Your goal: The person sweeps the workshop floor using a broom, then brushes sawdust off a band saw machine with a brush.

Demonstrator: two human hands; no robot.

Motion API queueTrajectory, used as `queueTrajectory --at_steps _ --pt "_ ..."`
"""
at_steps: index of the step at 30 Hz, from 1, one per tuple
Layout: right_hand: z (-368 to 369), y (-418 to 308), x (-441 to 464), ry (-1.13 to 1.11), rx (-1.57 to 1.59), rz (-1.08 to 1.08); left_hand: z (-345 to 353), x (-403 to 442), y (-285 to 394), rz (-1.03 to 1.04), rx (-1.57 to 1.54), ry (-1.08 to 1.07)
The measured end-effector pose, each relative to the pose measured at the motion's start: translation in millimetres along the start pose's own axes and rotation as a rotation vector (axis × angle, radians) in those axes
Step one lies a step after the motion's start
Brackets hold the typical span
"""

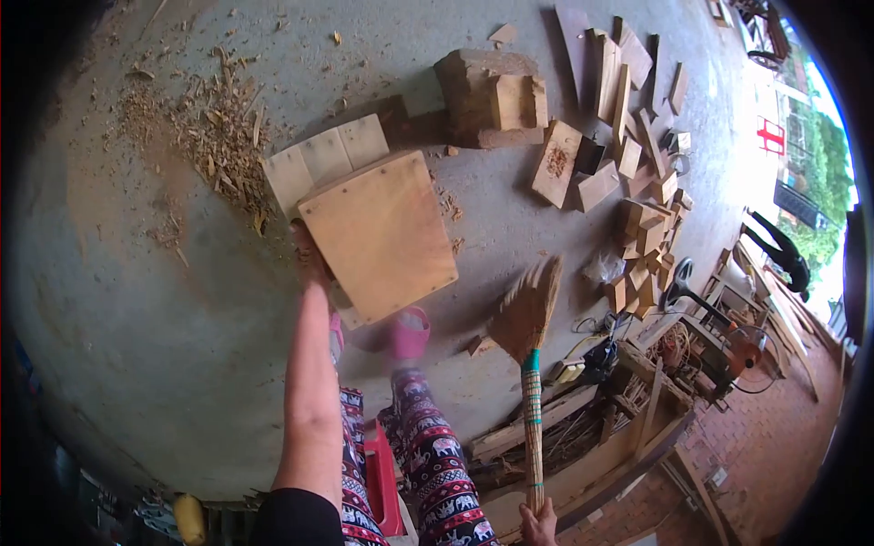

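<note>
My left hand (308, 253) is at the left edge of a square-topped wooden stool (378, 238), with its fingers curled against the side. Small dark dots mark the corners of the stool's top. Paler slats (326, 156) show from beneath it at the upper left. My right hand (539, 524) is wrapped round the handle of a straw broom (533, 314). The broom points away from me, its bristles fanned over the concrete floor, with a green band at their base.
Wood shavings (228, 127) lie scattered at the upper left. A large wood block (492, 96) stands beyond the stool. Many offcuts (628, 155) spread to the right, with a pedestal fan (742, 350) and a scrap wood pile (628, 400) nearer. A red stool (382, 482) is between my legs.
</note>
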State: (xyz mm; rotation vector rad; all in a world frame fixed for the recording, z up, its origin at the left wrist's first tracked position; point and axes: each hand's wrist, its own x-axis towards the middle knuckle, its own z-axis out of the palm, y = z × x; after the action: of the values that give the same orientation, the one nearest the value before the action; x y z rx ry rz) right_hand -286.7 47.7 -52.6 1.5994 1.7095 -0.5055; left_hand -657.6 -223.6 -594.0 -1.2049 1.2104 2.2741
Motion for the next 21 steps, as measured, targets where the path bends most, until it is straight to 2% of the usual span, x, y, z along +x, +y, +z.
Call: queueTrajectory --at_steps 2,4,5,7,8,10,11,15,16,18,19,21 --pt "-5 -45 1 -0.038 0.029 -0.092 -9 -4 17 -0.025 -0.024 -0.023" --pt "-11 -92 18 -0.237 -0.107 0.168 -20 -13 31 -0.044 -0.037 -0.041" --pt "-14 -112 19 -0.229 -0.107 0.166 -25 -18 37 -0.045 -0.036 -0.042" --pt "-19 -154 15 -0.376 -0.12 0.048 -26 -40 58 -0.001 -0.046 -0.034" --pt "-21 -173 15 -0.369 -0.124 0.038 -22 -54 75 0.046 -0.054 -0.026" --pt "-24 -216 12 -0.511 0.029 -0.059 -13 -80 111 0.105 -0.08 -0.025" --pt "-26 -235 11 -0.501 0.026 -0.074 -11 -92 129 0.122 -0.077 -0.011" --pt "-32 -320 -2 -0.633 -0.026 -0.354 -22 -138 201 0.2 -0.021 0.117" --pt "-31 -341 -6 -0.628 -0.036 -0.365 -26 -149 217 0.213 0.001 0.159" --pt "-29 -378 -12 -0.6 -0.209 -0.557 -33 -172 244 0.227 0.047 0.233" --pt "-31 -391 -16 -0.603 -0.207 -0.567 -39 -180 254 0.23 0.064 0.241" --pt "-35 -407 -26 -0.498 -0.315 -0.795 -61 -189 263 0.233 0.065 0.225"
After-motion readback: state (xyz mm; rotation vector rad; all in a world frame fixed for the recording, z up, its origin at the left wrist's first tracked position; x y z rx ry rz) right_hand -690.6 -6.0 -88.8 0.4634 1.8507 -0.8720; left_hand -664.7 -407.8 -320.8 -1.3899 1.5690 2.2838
